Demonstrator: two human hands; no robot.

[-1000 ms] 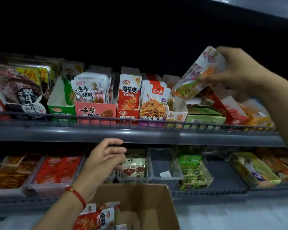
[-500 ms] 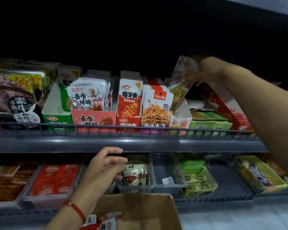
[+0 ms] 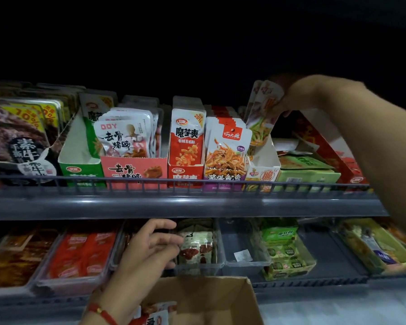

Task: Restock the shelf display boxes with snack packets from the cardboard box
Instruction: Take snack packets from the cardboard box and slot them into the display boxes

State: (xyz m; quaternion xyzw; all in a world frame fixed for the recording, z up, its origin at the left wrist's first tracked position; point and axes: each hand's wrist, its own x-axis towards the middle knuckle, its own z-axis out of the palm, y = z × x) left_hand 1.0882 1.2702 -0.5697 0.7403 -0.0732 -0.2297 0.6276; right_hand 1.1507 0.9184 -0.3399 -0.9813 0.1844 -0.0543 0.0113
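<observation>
Right hand (image 3: 298, 95) grips snack packets (image 3: 264, 113) by their top, now lowered partway into the white display box (image 3: 264, 160) at 2 o'clock. Left hand (image 3: 148, 249), fingers loosely open, apparently empty, stays above cardboard box (image 3: 197, 299) at 6 o'clock.

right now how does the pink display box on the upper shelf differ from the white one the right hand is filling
The pink display box is packed with white packets standing upright to its front. The white display box looks mostly empty at its front, and the right hand holds snack packets tilted above it. The pink box is also wider. Both are open-topped cardboard boxes behind the upper shelf's rail.
</observation>
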